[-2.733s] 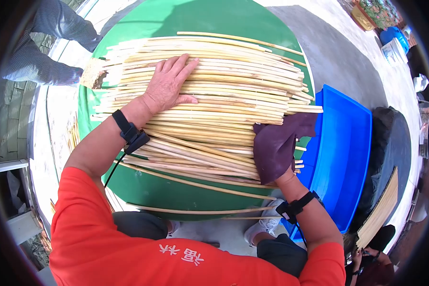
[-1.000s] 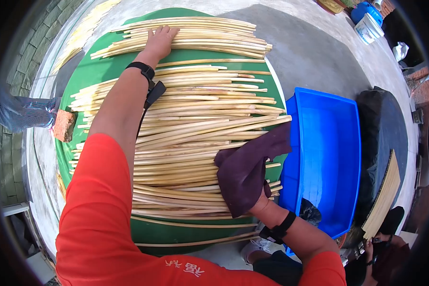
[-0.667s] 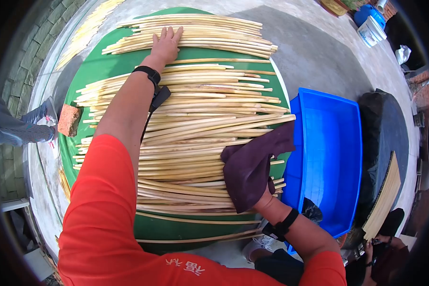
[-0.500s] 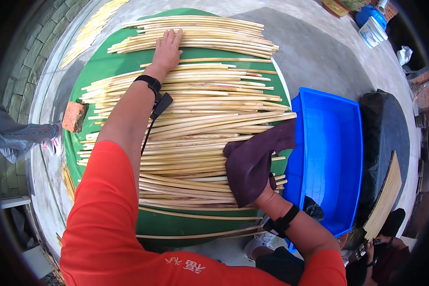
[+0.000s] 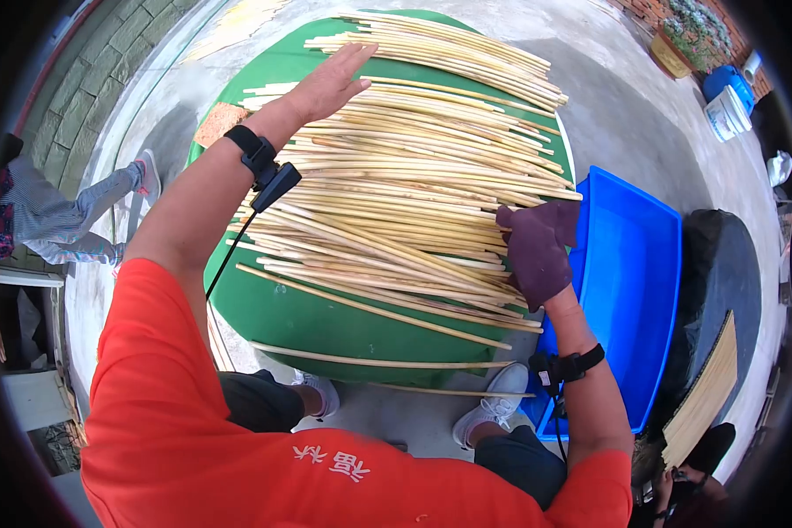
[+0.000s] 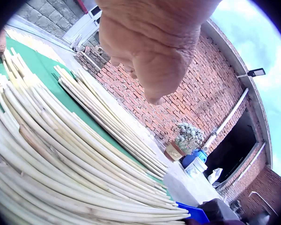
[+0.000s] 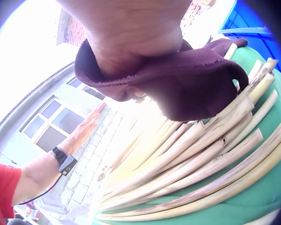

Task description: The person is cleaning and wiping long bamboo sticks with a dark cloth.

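In the head view the left hand (image 5: 333, 84) is over the gap between the far bundle (image 5: 466, 55) and the larger spread of pale stalks (image 5: 396, 167), fingers extended. The left wrist view shows this hand (image 6: 152, 51) raised above the stalks, holding nothing. A dark purple cloth (image 5: 539, 251) covers most of the right hand at the right ends of the stalks. In the right wrist view the cloth (image 7: 192, 86) wraps round the right hand (image 7: 136, 40) and lies against stalk ends (image 7: 215, 136); its fingers are mostly hidden.
The stalks lie on a green round surface (image 5: 326, 326), with a brick (image 5: 221, 124) at its left edge. A blue tub (image 5: 634, 282) stands at the right. Another person's legs (image 5: 88, 207) are at the left; loose stalks (image 5: 374, 361) lie near the front edge.
The left hand has lifted off the far bundle, where it rested half a second ago. The head view has shifted, and the cloth-covered right hand looks more bunched at the stalk ends.
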A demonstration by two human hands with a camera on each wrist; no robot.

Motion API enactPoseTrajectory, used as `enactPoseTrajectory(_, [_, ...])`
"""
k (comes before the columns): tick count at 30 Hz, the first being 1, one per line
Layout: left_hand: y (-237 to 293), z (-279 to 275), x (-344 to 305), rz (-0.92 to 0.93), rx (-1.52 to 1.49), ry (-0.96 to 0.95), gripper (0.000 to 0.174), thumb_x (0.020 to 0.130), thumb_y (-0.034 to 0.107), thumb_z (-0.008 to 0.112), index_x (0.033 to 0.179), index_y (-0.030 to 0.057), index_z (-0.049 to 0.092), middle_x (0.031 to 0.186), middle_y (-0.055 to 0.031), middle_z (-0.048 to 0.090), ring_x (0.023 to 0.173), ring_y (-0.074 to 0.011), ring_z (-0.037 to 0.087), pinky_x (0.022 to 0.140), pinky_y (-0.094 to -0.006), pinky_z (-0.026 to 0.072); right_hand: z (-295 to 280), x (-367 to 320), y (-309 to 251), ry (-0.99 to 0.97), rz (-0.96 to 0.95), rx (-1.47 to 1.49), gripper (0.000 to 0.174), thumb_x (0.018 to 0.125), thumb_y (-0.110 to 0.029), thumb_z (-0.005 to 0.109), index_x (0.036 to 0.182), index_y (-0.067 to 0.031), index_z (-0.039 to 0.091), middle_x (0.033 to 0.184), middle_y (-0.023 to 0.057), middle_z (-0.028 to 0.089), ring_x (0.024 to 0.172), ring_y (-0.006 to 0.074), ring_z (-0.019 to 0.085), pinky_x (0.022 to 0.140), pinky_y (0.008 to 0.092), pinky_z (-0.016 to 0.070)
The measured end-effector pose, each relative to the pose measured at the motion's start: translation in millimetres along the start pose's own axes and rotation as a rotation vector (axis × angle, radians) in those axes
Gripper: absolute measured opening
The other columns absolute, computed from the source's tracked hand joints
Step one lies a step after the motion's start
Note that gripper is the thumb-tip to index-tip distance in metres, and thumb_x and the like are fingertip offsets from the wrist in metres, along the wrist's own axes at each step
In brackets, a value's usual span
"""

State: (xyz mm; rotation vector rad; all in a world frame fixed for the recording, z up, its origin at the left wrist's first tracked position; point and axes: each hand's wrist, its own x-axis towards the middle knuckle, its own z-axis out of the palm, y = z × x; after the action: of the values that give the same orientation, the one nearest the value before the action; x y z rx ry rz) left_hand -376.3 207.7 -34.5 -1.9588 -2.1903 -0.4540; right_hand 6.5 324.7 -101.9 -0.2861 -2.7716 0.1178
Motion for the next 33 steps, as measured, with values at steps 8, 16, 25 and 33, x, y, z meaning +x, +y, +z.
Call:
enactPoseTrajectory(8, [73.3, -161.4, -107.9, -0.298, -0.178, -0.022, 0.057, 0.086, 0.02, 0.052, 0.135, 0.004, 0.028, 0.133, -0.0215, 0.037, 0.123, -0.0313, 0.036, 0.103, -0.0363, 0.0283, -179.0, -34.5, 11.3, 0.056, 0.497, 0.487, 0.03, 0.09, -0.015, 0.047, 0.117, -0.0031, 0.047, 0.087, 0.0061, 0.055, 0.066, 0.0107, 0.049, 0.061, 0.0232, 0.0409])
enactPoseTrajectory(16, [224.9, -110.1, -215.3, -0.109, -0.254, -0.666, 0.026, 0.083, 0.031, 0.056, 0.1, 0.0119, 0.06, 0.086, -0.0117, 0.063, 0.08, -0.0307, 0.059, 0.073, -0.0389, 0.0459, -343.4, -127.8, -15.9, 0.214, 0.087, 1.645, 0.021, 0.094, -0.02, 0.037, 0.084, -0.0036, 0.046, 0.068, 0.0039, 0.048, 0.043, 0.0099, 0.04, 0.038, 0.0201, 0.0318])
enactPoseTrajectory(25, [211.5, 52.1, -301.1, -0.254, -0.194, -0.215, 0.029, 0.079, 0.024, 0.06, 0.103, 0.0087, 0.058, 0.096, -0.0146, 0.06, 0.093, -0.0315, 0.055, 0.079, -0.0399, 0.0441, -295.7, -148.8, -126.8, 0.585, 0.07, 1.983, 0.019, 0.091, -0.017, 0.038, 0.087, -0.0001, 0.045, 0.079, 0.0071, 0.048, 0.06, 0.0124, 0.042, 0.056, 0.0223, 0.036])
enactPoseTrajectory(33, [332.8, 80.8, -332.7, 0.091, -0.41, -0.663, 0.02, 0.078, 0.017, 0.055, 0.096, 0.0087, 0.058, 0.093, -0.0094, 0.057, 0.094, -0.028, 0.055, 0.081, -0.0379, 0.0452, -228.0, -160.6, -95.2, 0.735, 0.668, 1.793, 0.017, 0.089, -0.016, 0.043, 0.076, -0.0058, 0.044, 0.061, 0.0004, 0.039, 0.052, 0.0079, 0.035, 0.047, 0.0199, 0.0277])
